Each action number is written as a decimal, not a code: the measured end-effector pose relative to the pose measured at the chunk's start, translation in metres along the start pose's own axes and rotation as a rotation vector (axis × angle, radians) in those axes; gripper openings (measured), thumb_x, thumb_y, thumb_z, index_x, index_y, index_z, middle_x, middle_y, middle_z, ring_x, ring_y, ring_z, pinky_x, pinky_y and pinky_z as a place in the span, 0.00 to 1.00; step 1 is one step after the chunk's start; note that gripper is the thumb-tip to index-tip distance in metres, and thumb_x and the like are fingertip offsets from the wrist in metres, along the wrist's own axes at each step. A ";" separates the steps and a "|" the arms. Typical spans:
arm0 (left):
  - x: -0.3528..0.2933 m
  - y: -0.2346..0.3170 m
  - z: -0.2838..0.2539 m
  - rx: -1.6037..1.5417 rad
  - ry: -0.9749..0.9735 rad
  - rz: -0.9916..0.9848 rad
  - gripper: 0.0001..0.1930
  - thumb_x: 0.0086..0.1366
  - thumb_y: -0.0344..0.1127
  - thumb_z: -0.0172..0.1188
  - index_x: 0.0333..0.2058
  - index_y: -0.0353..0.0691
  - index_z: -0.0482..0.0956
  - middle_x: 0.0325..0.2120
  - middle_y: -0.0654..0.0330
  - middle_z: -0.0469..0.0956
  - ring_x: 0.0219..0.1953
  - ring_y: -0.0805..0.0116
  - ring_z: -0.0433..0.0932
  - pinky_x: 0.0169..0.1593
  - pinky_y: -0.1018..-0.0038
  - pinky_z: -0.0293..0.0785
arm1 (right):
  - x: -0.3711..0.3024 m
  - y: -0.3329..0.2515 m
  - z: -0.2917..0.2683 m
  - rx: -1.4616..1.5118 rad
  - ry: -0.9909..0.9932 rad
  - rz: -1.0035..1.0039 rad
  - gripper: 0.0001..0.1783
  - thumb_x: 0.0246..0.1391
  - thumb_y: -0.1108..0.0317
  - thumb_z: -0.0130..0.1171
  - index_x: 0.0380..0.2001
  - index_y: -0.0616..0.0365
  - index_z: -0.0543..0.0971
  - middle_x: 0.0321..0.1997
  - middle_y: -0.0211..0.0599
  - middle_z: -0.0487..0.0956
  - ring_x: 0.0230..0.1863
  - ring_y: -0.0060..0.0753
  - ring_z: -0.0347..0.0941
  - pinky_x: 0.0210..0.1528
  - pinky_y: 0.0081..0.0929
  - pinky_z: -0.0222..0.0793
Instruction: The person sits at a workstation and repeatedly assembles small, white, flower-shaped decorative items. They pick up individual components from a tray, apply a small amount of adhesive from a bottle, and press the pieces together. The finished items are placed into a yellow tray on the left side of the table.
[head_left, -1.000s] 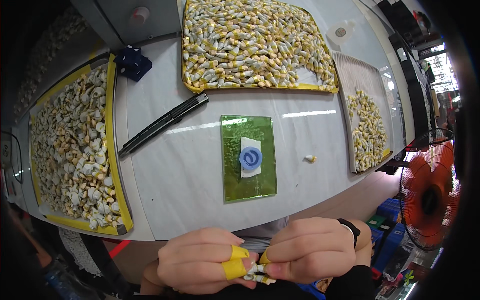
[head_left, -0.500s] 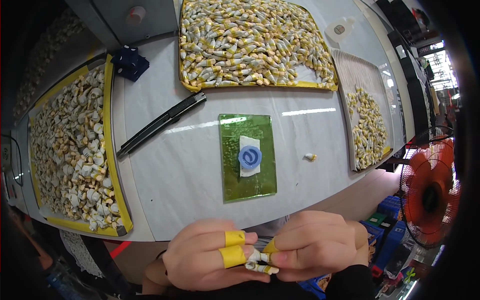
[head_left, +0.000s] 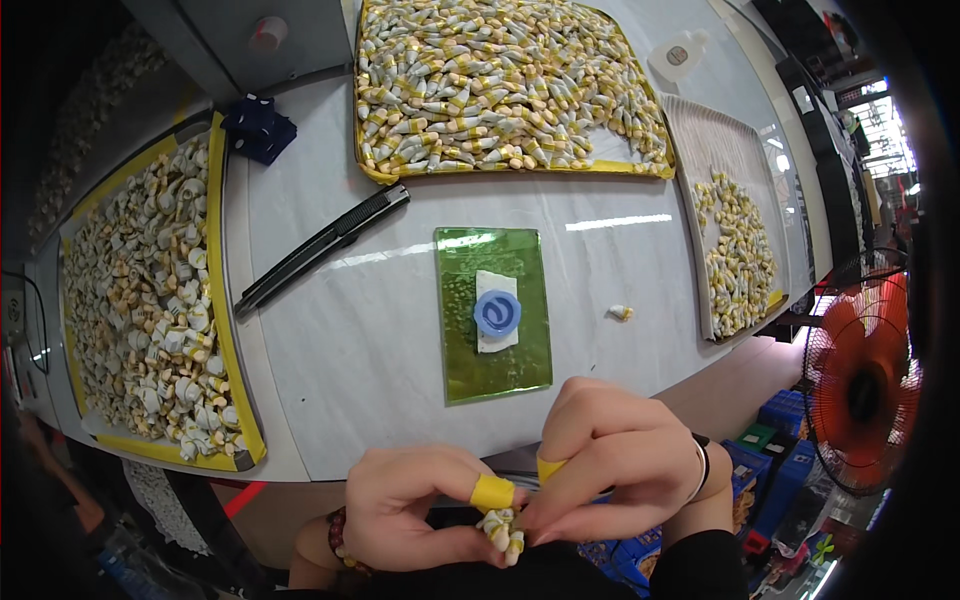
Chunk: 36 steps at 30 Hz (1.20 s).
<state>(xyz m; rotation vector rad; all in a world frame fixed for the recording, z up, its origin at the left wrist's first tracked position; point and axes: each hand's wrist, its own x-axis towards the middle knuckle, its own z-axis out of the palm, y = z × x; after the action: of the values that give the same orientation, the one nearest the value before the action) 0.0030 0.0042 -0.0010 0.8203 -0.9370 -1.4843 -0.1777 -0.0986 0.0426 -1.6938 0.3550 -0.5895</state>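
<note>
Low in front of me, past the table's near edge, my left hand [head_left: 425, 505] pinches a small white piece with yellow bands and pale tips [head_left: 499, 528] between thumb and forefinger. Yellow tape wraps that forefinger. My right hand [head_left: 615, 470] closes its thumb and fingertips on the right side of the same piece; a taped finger shows here too. Straight ahead on the table lies a green glass plate [head_left: 495, 385]. On it a white pad [head_left: 497, 345] carries a small blue round cup [head_left: 498, 314]. One loose white-and-yellow piece [head_left: 621, 313] lies right of the plate.
A yellow-edged tray [head_left: 520, 170] full of similar pieces stands at the back, another tray [head_left: 215, 300] at left. At right is a part-filled cloth-lined tray [head_left: 690, 130]. A long black tool [head_left: 320, 250], dark blue cloth [head_left: 259, 128], white bottle [head_left: 678, 57] and orange fan [head_left: 860, 390] are around.
My right hand has risen slightly and its fingers have shifted on the piece. My left fingers have curled more, and the piece has turned more upright between them.
</note>
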 end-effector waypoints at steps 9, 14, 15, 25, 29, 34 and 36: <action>0.000 0.000 0.003 -0.098 -0.012 -0.084 0.12 0.48 0.26 0.70 0.32 0.31 0.79 0.28 0.55 0.81 0.30 0.72 0.80 0.35 0.81 0.74 | 0.003 0.003 -0.002 -0.032 -0.154 0.007 0.08 0.44 0.73 0.65 0.31 0.60 0.78 0.30 0.33 0.72 0.29 0.32 0.68 0.30 0.25 0.61; -0.002 -0.002 0.003 -0.093 -0.006 -0.113 0.11 0.49 0.26 0.70 0.31 0.32 0.79 0.28 0.56 0.81 0.30 0.73 0.80 0.35 0.82 0.74 | 0.005 0.004 -0.003 -0.057 -0.194 -0.003 0.09 0.45 0.73 0.65 0.32 0.61 0.77 0.30 0.33 0.73 0.30 0.33 0.68 0.30 0.26 0.61; -0.002 -0.002 0.003 -0.084 -0.009 -0.114 0.11 0.49 0.27 0.70 0.31 0.32 0.79 0.28 0.56 0.81 0.30 0.73 0.80 0.35 0.82 0.74 | 0.004 0.004 -0.003 -0.058 -0.196 -0.004 0.09 0.45 0.73 0.65 0.32 0.61 0.77 0.30 0.33 0.73 0.29 0.33 0.68 0.30 0.26 0.61; 0.005 0.004 0.001 -0.007 -0.067 -0.018 0.13 0.50 0.30 0.70 0.33 0.32 0.79 0.29 0.56 0.81 0.30 0.67 0.81 0.35 0.80 0.74 | -0.001 0.011 0.002 0.101 -0.066 -0.067 0.07 0.45 0.74 0.65 0.31 0.58 0.79 0.29 0.32 0.73 0.29 0.31 0.67 0.30 0.24 0.62; 0.010 0.002 -0.003 0.007 -0.138 0.023 0.14 0.51 0.29 0.69 0.32 0.24 0.77 0.27 0.47 0.79 0.29 0.62 0.79 0.33 0.73 0.75 | -0.009 0.010 0.007 0.103 0.063 -0.069 0.07 0.46 0.74 0.64 0.31 0.57 0.79 0.29 0.31 0.73 0.28 0.31 0.67 0.30 0.24 0.62; 0.011 0.000 -0.002 -0.014 -0.132 0.022 0.13 0.51 0.29 0.68 0.32 0.24 0.77 0.27 0.47 0.79 0.29 0.61 0.78 0.33 0.73 0.74 | -0.009 0.011 0.006 0.000 0.043 -0.130 0.08 0.43 0.73 0.67 0.29 0.56 0.80 0.28 0.30 0.71 0.27 0.29 0.66 0.28 0.25 0.62; 0.009 -0.001 -0.001 -0.009 -0.123 0.023 0.13 0.52 0.28 0.68 0.32 0.25 0.77 0.27 0.48 0.79 0.29 0.61 0.78 0.33 0.73 0.74 | -0.009 0.008 0.004 -0.060 -0.003 -0.103 0.09 0.42 0.72 0.69 0.29 0.55 0.80 0.27 0.29 0.69 0.26 0.29 0.66 0.28 0.25 0.61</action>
<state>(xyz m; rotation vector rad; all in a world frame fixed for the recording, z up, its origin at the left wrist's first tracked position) 0.0026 -0.0046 -0.0020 0.7154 -1.0269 -1.5311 -0.1826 -0.0923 0.0325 -1.7785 0.2870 -0.6570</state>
